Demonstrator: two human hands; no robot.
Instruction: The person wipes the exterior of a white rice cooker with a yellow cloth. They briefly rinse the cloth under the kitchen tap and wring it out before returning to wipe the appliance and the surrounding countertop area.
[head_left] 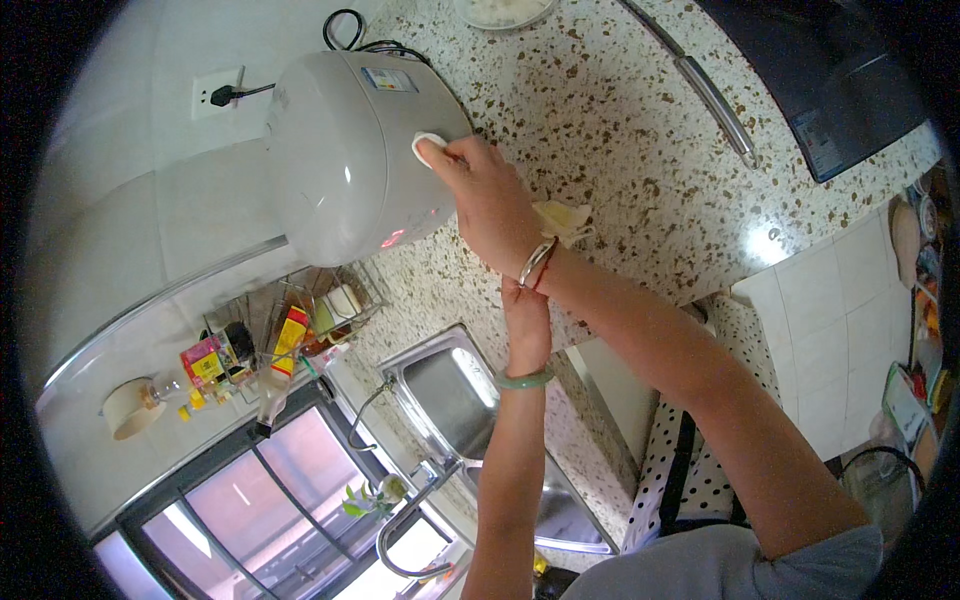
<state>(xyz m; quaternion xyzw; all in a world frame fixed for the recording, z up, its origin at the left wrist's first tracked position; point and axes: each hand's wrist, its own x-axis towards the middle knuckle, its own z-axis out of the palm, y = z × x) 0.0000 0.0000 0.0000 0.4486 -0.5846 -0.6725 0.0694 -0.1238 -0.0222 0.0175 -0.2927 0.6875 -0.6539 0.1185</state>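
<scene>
hands, two, bare: right hand (490, 205), wearing a silver bangle, fingers bent and thumb pressed over a small white pad (428, 150), gripped against the side of the grey appliance; left hand (526, 325), with a green bangle behind it, partly hidden beneath the right wrist, its fingers out of sight, so whether it is released or grasping cannot be told. grey appliance (345, 150), one, rounded, glossy, red lights lit low on its panel, a small label near its top; standing on the speckled counter (620, 130) along the wall-side edge. pale yellow crumpled piece (568, 222), one, lying on the counter just beside the right wrist, partly covered by it. plate (505, 12) of white food, at the far edge of view. metal handle (718, 105), long, on the counter near the black flat panel (850, 80), which lies toward the right edge. wire rack (365, 295) with packets and bottles, at the wall-side edge beyond the appliance. steel sink (445, 385), set into the counter near its inner corner. black plug (222, 96), in a wall socket (203, 97).
</scene>
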